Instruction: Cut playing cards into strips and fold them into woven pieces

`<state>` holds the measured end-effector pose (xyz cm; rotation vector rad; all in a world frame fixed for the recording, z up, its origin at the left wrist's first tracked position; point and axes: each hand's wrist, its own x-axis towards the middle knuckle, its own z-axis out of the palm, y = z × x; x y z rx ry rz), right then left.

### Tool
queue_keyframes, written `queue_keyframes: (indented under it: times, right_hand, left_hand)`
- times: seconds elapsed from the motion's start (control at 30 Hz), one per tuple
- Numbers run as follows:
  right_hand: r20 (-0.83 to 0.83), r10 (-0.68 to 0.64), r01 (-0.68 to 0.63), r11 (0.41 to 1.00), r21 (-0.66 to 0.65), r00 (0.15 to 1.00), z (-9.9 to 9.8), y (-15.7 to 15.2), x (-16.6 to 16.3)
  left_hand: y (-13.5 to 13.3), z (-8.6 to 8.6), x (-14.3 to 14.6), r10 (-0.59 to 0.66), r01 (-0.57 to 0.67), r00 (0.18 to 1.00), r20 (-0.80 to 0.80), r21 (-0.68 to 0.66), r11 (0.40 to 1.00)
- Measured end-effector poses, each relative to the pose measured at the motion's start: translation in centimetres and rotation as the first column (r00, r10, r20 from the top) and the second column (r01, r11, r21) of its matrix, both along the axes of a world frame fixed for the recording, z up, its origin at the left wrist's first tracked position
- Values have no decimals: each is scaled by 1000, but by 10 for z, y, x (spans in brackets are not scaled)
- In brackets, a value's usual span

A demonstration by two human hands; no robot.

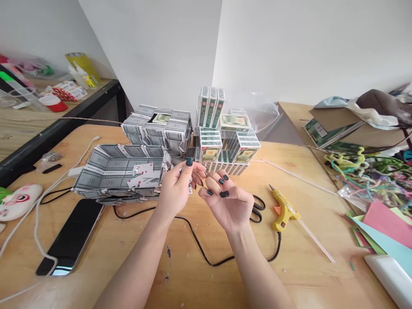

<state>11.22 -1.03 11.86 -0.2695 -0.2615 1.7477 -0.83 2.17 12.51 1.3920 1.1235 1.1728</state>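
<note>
My left hand is closed with thumb and fingers around a playing card; only a small white corner of it shows below the fingers. My right hand is beside it, palm turned up, fingers curled in, and I see nothing in it. Just left of my hands sits an open box built of folded playing cards, grey backs outward, with some loose face-up cards inside. Behind it stands a second block of folded cards. Past my fingertips, clear-wrapped green card decks are stacked.
A yellow hot glue gun lies at right, its black cord looping across the table below my hands. Glue sticks lie near it. At left are a phone and white cables. Coloured paper and pipe cleaners crowd the right edge.
</note>
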Motion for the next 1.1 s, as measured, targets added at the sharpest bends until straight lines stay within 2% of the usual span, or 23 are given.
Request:
queue_keyframes:
  times: [0.3,0.53,0.8,1.1]
  right_hand:
    - [31,-39,39,999,-14,999,0,-1,-4]
    - [16,-21,21,1000,12,1000,0,-1,-2]
    - [85,-58,56,998,26,995,0,-1,-4]
    - [11,-45,45,999,15,999,2,-1,-4]
  left_hand:
    - [-3,3,2,-32,33,994,-105,15,999]
    - [-4,4,2,-34,34,994,-105,-2,999]
    - [-5,4,3,-29,30,994,-101,8,1000]
    - [-4,4,3,-27,27,993,-115,4,1000]
